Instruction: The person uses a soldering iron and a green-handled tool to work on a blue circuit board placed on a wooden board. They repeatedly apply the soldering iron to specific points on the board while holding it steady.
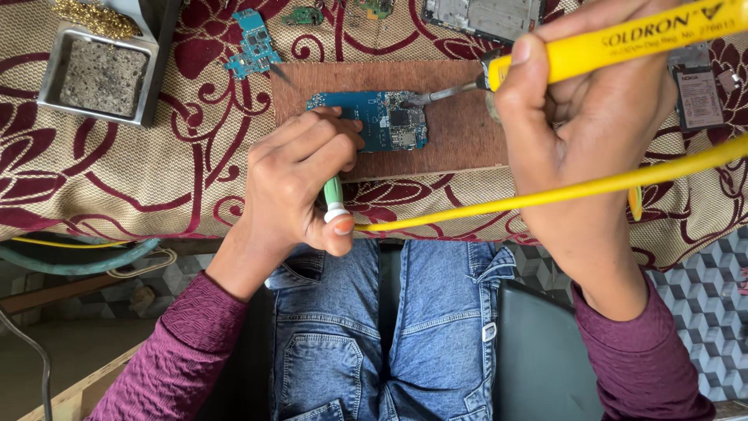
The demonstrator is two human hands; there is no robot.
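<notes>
Holding a yellow-handled soldering iron [600, 43] in a closed fist, the right hand [592, 117] sets the metal tip on the right end of a blue circuit board [370, 118], which lies on a brown wooden board [460, 117] on the cloth-covered tabletop [117, 179]. The iron's long axis runs from upper right down-left toward the board, so the work lies to the left of that grip. The left hand [300, 175], nearer the board, presses its fingers on the board's left end while closed round a green-and-white tool [334, 199]. A dark rectangular label with pale print sits on a part [697, 93] at the right edge; black lettering marks the iron's handle.
</notes>
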